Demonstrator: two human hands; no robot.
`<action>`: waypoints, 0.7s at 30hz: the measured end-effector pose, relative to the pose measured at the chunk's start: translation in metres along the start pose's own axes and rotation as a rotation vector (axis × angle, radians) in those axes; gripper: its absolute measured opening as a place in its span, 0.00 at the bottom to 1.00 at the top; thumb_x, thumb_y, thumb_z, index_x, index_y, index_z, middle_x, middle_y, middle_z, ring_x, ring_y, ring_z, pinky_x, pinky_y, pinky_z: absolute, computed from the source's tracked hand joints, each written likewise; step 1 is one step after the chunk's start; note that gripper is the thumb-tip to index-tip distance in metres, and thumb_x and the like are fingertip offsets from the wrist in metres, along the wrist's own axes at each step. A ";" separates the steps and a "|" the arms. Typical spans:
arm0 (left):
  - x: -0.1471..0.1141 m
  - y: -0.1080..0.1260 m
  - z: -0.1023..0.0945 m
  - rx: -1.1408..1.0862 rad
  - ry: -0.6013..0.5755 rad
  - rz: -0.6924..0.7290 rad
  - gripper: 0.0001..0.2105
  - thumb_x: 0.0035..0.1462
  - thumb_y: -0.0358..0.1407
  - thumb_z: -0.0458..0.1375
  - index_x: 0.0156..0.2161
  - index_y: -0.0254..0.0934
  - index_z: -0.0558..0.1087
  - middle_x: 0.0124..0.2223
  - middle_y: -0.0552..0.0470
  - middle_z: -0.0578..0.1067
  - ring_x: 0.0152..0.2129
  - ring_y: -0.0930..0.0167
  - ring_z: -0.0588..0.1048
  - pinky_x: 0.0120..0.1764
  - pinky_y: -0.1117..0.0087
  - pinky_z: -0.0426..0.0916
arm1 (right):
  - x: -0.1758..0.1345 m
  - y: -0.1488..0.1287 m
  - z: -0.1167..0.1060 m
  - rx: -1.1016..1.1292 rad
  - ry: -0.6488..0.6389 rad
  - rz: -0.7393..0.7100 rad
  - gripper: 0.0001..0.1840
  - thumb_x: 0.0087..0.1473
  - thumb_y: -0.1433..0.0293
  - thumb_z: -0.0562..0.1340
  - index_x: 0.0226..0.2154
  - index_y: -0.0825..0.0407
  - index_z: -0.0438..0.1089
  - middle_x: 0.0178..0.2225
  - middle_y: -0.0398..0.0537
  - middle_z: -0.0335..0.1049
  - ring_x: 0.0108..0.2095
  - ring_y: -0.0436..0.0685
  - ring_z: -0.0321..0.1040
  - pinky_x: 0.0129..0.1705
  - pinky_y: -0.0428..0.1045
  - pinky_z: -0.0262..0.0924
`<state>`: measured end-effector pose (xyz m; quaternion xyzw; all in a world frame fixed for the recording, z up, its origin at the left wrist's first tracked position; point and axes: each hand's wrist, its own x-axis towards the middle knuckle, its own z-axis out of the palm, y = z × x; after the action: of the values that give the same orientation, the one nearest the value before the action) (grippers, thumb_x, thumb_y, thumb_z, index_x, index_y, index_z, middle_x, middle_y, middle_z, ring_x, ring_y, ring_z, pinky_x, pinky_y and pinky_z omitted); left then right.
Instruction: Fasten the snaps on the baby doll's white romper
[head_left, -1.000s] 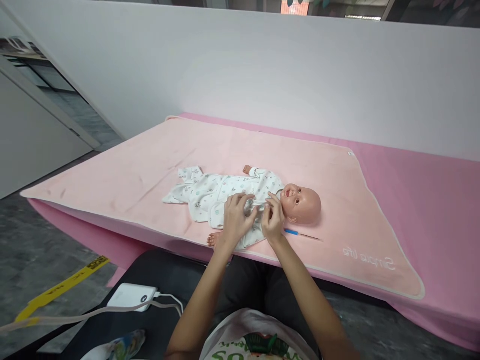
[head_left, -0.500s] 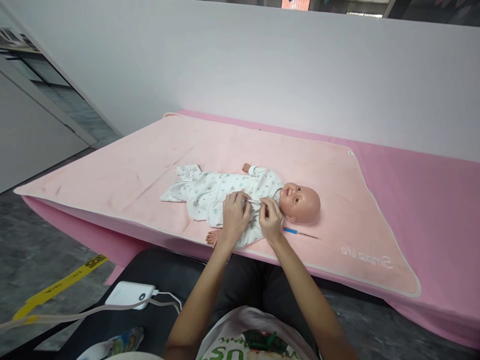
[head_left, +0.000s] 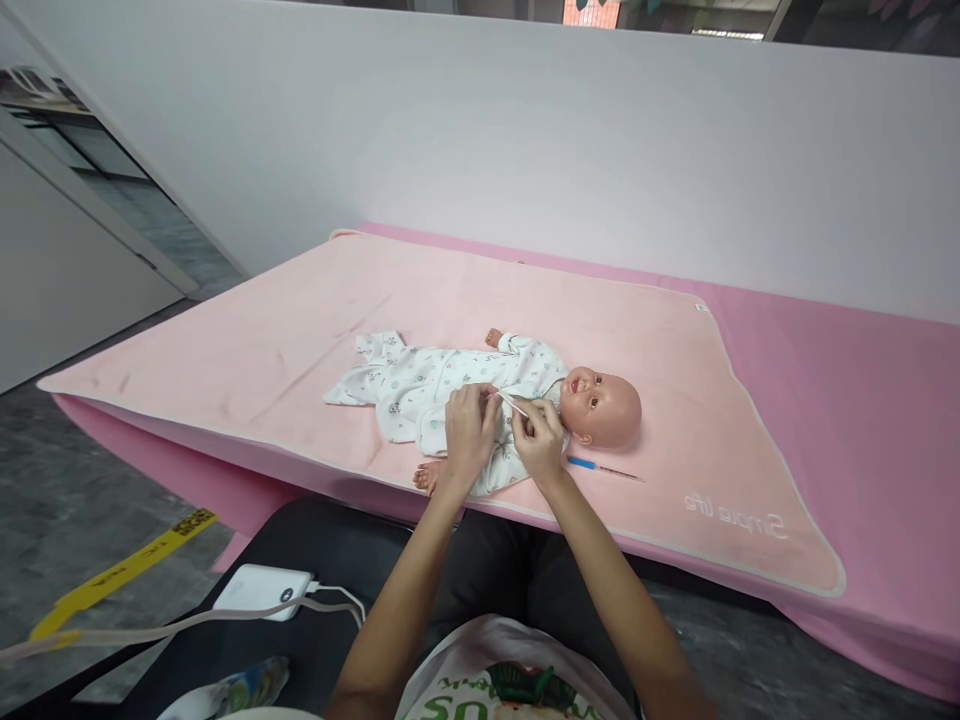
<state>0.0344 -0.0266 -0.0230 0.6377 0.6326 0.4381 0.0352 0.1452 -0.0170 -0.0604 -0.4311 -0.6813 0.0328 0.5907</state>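
Hands (head_left: 469, 432) — both pinching white strip (head_left: 513, 402) | strip slants now — nearly level earlier | doll (head_left: 487, 368) supine

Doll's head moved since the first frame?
No: the doll's head shows no visible shift in any direction against the white lettering on the mat.

The single head-worn camera looks forward and down onto the nearby hands (head_left: 470, 430).

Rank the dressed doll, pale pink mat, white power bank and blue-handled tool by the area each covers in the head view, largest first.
1. Pale pink mat
2. Dressed doll
3. White power bank
4. Blue-handled tool, a thin sliver
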 end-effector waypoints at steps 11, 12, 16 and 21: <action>0.000 0.005 -0.004 -0.063 -0.035 -0.007 0.10 0.61 0.38 0.45 0.36 0.38 0.67 0.37 0.51 0.73 0.37 0.67 0.67 0.43 0.65 0.59 | 0.004 -0.005 -0.003 0.049 0.032 0.003 0.08 0.53 0.76 0.54 0.31 0.54 0.69 0.29 0.47 0.63 0.25 0.46 0.63 0.25 0.42 0.60; 0.000 0.005 -0.004 -0.064 -0.058 -0.013 0.11 0.61 0.38 0.44 0.37 0.39 0.68 0.37 0.51 0.73 0.37 0.67 0.67 0.43 0.65 0.59 | 0.003 -0.005 -0.003 0.048 0.026 0.007 0.07 0.53 0.75 0.54 0.31 0.54 0.68 0.28 0.47 0.63 0.24 0.46 0.62 0.25 0.42 0.60; 0.002 0.005 -0.005 -0.080 -0.094 -0.015 0.11 0.60 0.37 0.45 0.36 0.39 0.69 0.37 0.51 0.74 0.37 0.66 0.67 0.43 0.64 0.59 | 0.002 -0.004 -0.002 0.037 0.015 0.019 0.06 0.54 0.74 0.55 0.32 0.54 0.68 0.28 0.47 0.63 0.23 0.46 0.61 0.24 0.42 0.59; 0.001 0.007 -0.006 -0.063 -0.127 0.020 0.07 0.53 0.35 0.50 0.36 0.38 0.69 0.37 0.51 0.74 0.38 0.66 0.67 0.44 0.63 0.59 | 0.002 -0.003 -0.001 0.032 0.036 0.013 0.07 0.55 0.73 0.54 0.33 0.54 0.68 0.29 0.47 0.63 0.24 0.47 0.62 0.24 0.43 0.59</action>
<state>0.0360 -0.0297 -0.0145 0.6691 0.6086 0.4169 0.0907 0.1447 -0.0179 -0.0567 -0.4266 -0.6671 0.0399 0.6094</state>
